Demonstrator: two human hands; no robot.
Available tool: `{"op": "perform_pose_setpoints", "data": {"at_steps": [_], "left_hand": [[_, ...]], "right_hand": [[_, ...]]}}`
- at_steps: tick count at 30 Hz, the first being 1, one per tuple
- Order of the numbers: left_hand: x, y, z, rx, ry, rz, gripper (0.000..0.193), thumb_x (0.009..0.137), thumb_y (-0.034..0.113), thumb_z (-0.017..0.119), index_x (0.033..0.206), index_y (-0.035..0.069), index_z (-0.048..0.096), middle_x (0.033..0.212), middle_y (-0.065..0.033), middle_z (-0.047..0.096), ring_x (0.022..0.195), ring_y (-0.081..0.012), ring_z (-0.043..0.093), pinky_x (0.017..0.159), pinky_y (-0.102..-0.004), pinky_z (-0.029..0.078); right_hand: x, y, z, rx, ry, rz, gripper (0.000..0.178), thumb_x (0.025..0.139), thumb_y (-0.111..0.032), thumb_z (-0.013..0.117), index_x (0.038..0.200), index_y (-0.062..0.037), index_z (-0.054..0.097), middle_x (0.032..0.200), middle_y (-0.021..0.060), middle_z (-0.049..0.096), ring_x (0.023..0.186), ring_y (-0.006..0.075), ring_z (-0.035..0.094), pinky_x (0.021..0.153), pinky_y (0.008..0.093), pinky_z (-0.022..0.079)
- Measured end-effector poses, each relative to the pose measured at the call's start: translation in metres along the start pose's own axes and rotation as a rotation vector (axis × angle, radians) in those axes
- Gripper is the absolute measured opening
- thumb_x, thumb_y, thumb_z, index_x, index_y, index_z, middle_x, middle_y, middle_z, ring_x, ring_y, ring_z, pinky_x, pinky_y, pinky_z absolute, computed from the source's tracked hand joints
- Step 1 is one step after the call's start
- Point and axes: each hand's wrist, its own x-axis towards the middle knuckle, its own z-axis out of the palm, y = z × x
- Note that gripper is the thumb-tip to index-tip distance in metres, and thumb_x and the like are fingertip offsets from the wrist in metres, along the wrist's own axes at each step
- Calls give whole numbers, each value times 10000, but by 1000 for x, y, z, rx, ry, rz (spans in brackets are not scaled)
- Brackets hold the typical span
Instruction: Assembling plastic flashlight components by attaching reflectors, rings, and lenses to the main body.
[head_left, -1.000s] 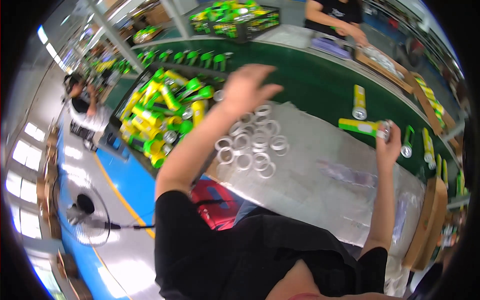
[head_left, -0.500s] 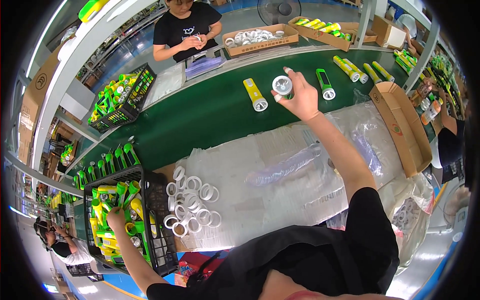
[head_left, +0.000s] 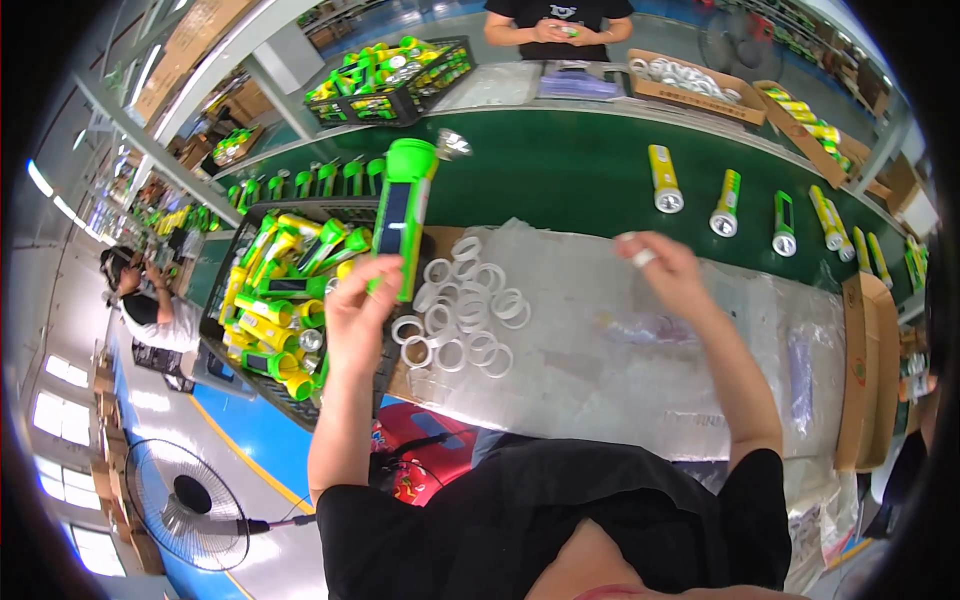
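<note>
My left hand [head_left: 362, 305] grips the lower end of a green and yellow flashlight body [head_left: 402, 215], held upright above the crate's edge. A shiny reflector [head_left: 453, 144] hangs beside its wide open top. My right hand [head_left: 668, 272] hovers over the plastic-covered work surface, fingers loosely bent, white wraps on fingertips, nothing visible in it. Beyond it on the green bench lie a yellow flashlight [head_left: 664, 180], a yellow-green flashlight [head_left: 727, 203] and a green flashlight [head_left: 784, 224]. White rings [head_left: 450, 353] lie in a loose pile between my hands.
A black crate [head_left: 296, 408] of flashlight bodies stands at left, with a row of green bodies [head_left: 327, 180] behind it. Another full crate [head_left: 400, 105] is farther back. An empty carton [head_left: 868, 380] sits at right. Across the bench, a person [head_left: 560, 25] works beside a box of rings [head_left: 697, 90].
My left hand has lifted a flashlight body out of the crate. My right hand has let go of a flashlight, now on the bench, and drawn back nearer. The view has shifted left.
</note>
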Motion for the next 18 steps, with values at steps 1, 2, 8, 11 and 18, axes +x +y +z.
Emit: {"op": "perform_pose_setpoints", "data": {"at_steps": [1,2,8,11,18], "left_hand": [[-14,-3,20,-54,-159,31,197,891,32,691,1087,49,713,1080,-19,620,960,-98,567,774,-225,448],[-30,-4,40,-83,-254,-26,218,860,-29,693,1063,45,719,1101,-55,613,1001,-130,578,830,-253,455],[-96,-61,115,-60,-662,32,452,862,30,709,1296,70,589,1281,-171,579,1125,-232,607,899,-350,510],[-72,-85,133,-299,-528,-138,524,956,88,612,1431,10,405,1360,-163,541,1216,-214,561,987,-348,469],[-23,-31,172,-327,-981,68,380,968,238,607,1272,9,598,1228,-109,630,1079,-183,586,890,-318,481]], "right_hand": [[-2,-9,25,216,-49,137,306,1014,-226,536,1191,11,616,1131,111,668,1038,186,636,946,324,490],[-4,-33,46,430,-97,154,428,1017,-331,525,1274,9,561,1131,149,662,1069,227,637,949,364,500],[-55,-59,84,991,227,328,503,987,-441,510,1266,-22,521,1064,165,661,943,276,663,830,397,530],[-89,-55,73,850,161,289,569,954,-446,573,1328,-35,450,1017,118,616,846,225,641,752,366,532],[-121,-93,75,661,-252,445,500,939,-255,631,1346,-31,447,1042,80,587,824,155,618,738,308,515]]}}
